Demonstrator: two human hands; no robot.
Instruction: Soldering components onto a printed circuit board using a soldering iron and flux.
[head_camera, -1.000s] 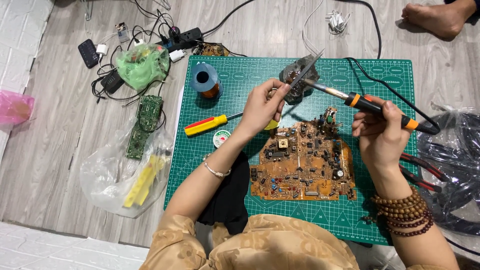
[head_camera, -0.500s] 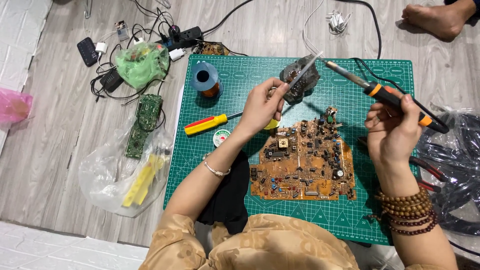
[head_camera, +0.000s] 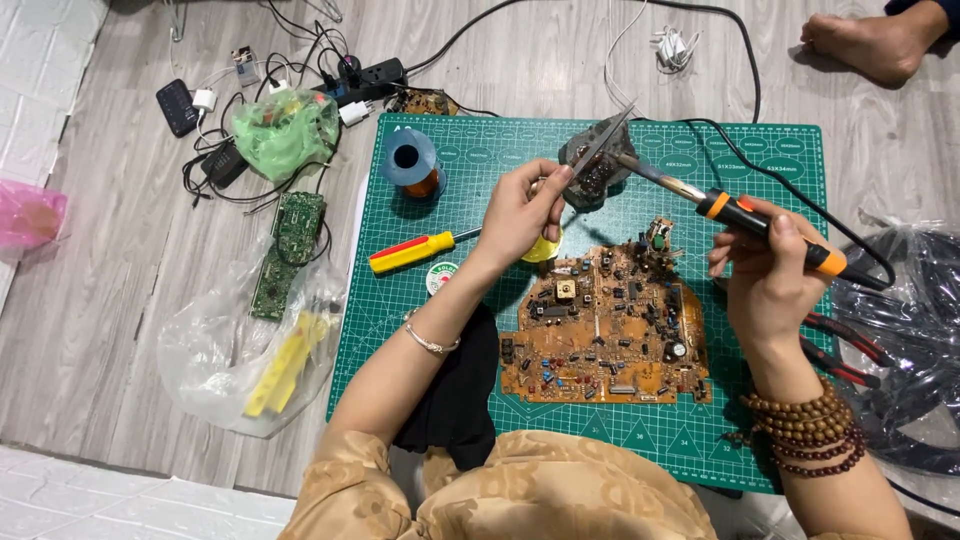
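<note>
- Left hand pinches slim metal tweezers over the green gridded cutting mat
- Right hand grips an orange-and-black soldering iron, tip pointing to 10 o'clock, meeting the tweezers at a small dark part
- Brown circuit board lies on the mat at 6 o'clock of both hands
- Round white-and-green labelled tin sits just beside the red-and-yellow screwdriver
- Clear plastic bag with yellow pieces lies off the mat at 9 o'clock

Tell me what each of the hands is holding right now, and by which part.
The left hand pinches metal tweezers at their lower end. The right hand grips a soldering iron by its orange and black handle.
</note>
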